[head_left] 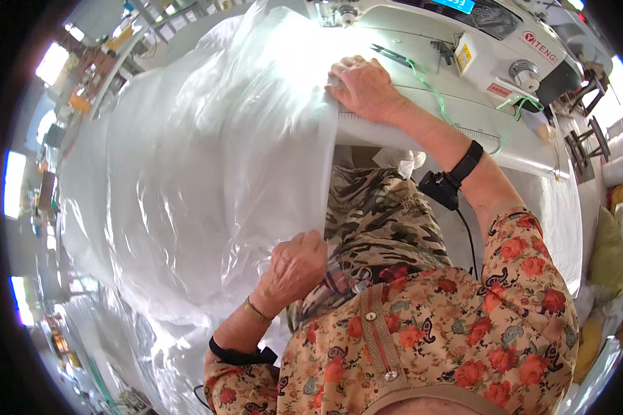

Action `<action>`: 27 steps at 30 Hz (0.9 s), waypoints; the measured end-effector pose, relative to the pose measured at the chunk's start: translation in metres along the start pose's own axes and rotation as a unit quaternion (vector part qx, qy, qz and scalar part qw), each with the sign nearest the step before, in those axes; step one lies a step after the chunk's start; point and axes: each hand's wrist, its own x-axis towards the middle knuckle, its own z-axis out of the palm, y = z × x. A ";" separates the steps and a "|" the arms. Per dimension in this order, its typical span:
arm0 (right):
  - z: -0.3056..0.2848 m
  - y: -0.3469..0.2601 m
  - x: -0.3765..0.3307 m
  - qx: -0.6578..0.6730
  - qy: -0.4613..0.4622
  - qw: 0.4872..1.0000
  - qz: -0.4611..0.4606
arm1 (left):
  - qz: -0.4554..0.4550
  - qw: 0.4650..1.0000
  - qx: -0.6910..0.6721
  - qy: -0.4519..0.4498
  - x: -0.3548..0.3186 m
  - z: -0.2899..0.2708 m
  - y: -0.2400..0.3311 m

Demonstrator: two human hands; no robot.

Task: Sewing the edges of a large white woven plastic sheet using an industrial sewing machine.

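Observation:
A large sheet of translucent white plastic point(180, 180) spreads over my left side and up onto the sewing machine's table. Its straight edge runs from near the machine down toward my lap. My left hand point(295, 268) is closed on that edge near my waist, fingers curled inward. Farther up, my right hand point(365, 86) grips the same edge on the table, with its fingers bent over the plastic; the fingertips are partly lost in the bright lamp glare. The sewing machine point(491, 41) stands just beyond my right hand, and the glare washes out its needle area.
Dark thread snips point(389, 54) lie on the table beyond my right hand. Green thread point(432, 90) trails across the table. A ruler strip point(474, 133) runs along its near edge. Wooden stools point(592, 142) stand at the right, near a stuffed yellowish sack point(606, 256).

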 end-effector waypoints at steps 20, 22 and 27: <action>-0.019 -0.030 0.007 0.071 -0.036 0.997 -0.012 | 0.067 0.954 0.194 0.219 0.117 -0.028 -0.076; -0.021 -0.032 0.008 0.063 -0.065 0.996 0.017 | 0.039 0.972 0.159 0.167 0.131 -0.031 -0.085; -0.001 -0.036 0.016 0.016 -0.066 0.998 -0.001 | 0.054 0.935 0.139 0.322 0.154 -0.037 -0.100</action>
